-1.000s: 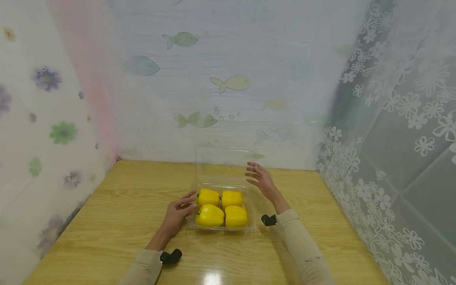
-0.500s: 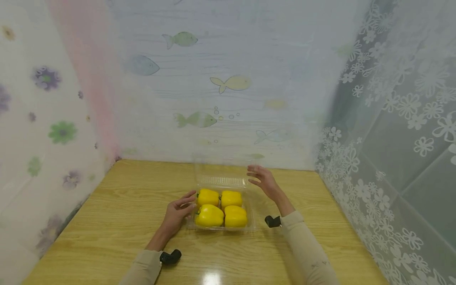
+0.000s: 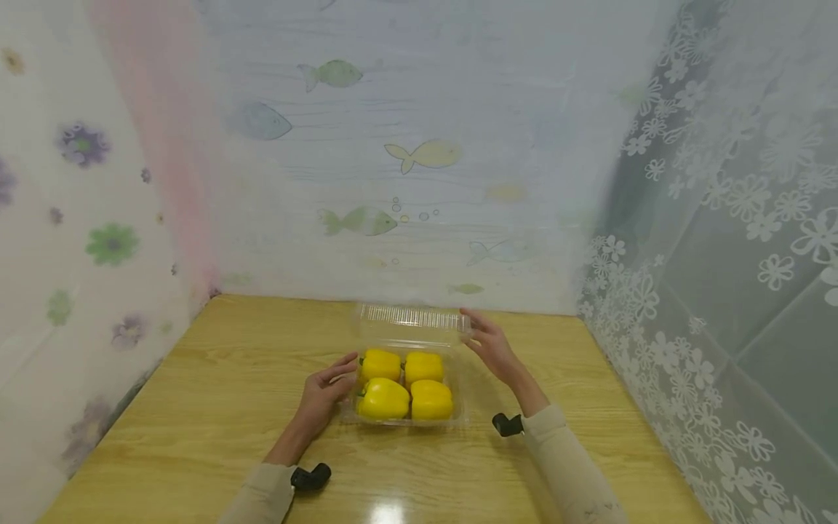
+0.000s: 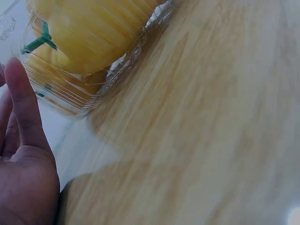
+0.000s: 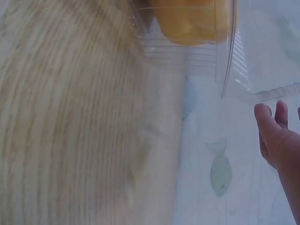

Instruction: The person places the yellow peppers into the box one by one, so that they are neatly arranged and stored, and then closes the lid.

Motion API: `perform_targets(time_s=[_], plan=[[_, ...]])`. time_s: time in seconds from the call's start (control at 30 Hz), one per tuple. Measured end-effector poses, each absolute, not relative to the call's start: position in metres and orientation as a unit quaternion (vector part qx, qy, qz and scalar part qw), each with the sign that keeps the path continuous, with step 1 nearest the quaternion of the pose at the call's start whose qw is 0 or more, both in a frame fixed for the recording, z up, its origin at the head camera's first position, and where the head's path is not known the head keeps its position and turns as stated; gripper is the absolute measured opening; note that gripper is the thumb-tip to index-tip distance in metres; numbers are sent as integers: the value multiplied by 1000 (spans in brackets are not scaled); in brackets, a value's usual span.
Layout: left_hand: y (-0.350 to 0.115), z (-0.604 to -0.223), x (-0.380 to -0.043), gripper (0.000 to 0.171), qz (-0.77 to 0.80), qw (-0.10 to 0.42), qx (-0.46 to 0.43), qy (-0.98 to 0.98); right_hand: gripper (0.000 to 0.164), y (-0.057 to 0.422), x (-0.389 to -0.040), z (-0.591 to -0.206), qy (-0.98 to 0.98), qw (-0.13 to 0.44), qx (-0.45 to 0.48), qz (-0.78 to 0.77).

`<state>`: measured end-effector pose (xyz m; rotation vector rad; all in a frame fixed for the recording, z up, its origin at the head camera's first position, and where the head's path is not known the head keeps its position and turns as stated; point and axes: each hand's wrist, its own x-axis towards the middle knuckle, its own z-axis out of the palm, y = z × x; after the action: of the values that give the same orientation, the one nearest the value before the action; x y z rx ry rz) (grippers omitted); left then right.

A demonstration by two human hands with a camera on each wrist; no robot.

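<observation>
A clear plastic clamshell container (image 3: 458, 404) sits on the table, with several yellow bell peppers (image 3: 383, 399) inside. Its transparent lid (image 3: 412, 317) is hinged at the back and stands raised at a slant behind them. My left hand (image 3: 324, 397) rests at the container's left side, fingers fairly straight and touching or very near its wall. In the left wrist view, a finger (image 4: 23, 101) lies close to the ribbed plastic beside a green pepper stem (image 4: 41, 41). Around the lid's right edge, my right hand (image 3: 494, 351) has loosely extended fingers, their tips at the rim in the right wrist view.
The wooden table (image 3: 229, 378) meets a fish-patterned sheet (image 3: 419, 182) close behind the lid. Flowered sheets (image 3: 114, 244) flank the left side, with a grey-white one (image 3: 707, 320) on the right. A black wrist camera (image 3: 310, 477) sits on each forearm.
The lid has tipped from nearly upright to a lower slant, its ridged part coming into view. My right hand has shifted slightly right and down. My left hand and the peppers stay put.
</observation>
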<state>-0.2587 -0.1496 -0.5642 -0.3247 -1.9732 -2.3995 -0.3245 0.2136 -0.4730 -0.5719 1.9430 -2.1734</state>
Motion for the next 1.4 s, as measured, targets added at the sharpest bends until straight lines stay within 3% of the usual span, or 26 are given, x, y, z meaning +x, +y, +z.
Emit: perform_targets(time_s=[0.23,0.47,0.63,0.9,1.13,1.4], plan=[[-145,-554,-252,48,-809,-5,-25,-587,63,220,-314,-478,687,93,-234,-682],[-140,-544,-244,42,-805,30,37,-592,63,230,-300,-484,755,93,-237,-605],[-140,-539,-242,44,-814,24,67,-577,64,234,-289,-489,780,96,-214,-580],[-147,-538,-233,45,-782,-24,56,-620,71,238,-270,-504,790,157,-203,-557],[-153,-534,-225,45,-733,-56,14,-678,70,236,-260,-509,796,176,-211,-540],[-167,-534,-218,58,-704,-119,-34,-699,72,240,-248,-507,772,219,-229,-552]])
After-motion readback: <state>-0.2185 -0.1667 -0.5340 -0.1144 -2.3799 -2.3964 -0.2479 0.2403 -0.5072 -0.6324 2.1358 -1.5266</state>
